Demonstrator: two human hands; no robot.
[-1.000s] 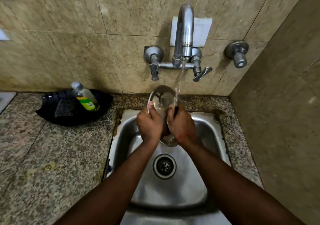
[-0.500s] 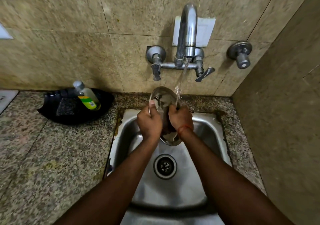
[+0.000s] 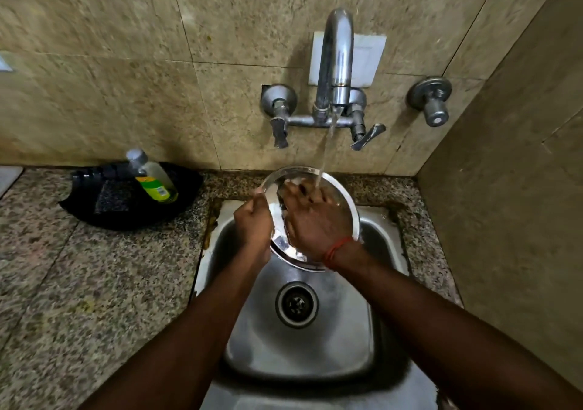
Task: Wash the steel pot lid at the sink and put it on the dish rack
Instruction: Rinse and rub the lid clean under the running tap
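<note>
Over the sink (image 3: 388,245), right under the tap (image 3: 336,62), we see the steel pot lid (image 3: 342,198) held tilted in the falling water (image 3: 326,147). Our left hand (image 3: 252,220) has its grip closed on the lid's left rim, fingers curled round the edge. Our right hand (image 3: 315,220) lies flat and spread against the lid's face, so it presses there without closing on anything, and the stream lands on its fingers (image 3: 303,190). A red thread (image 3: 337,247) circles the right wrist. Below the lid sits the sink's drain (image 3: 296,305). Left of the sink, on the speckled bench (image 3: 79,283), a black dish (image 3: 104,217) carries a bottle (image 3: 151,176) with a green label (it leans toward the wall). Right of the tap, a separate round valve (image 3: 430,97) juts from the tiled wall (image 3: 110,62).
</note>
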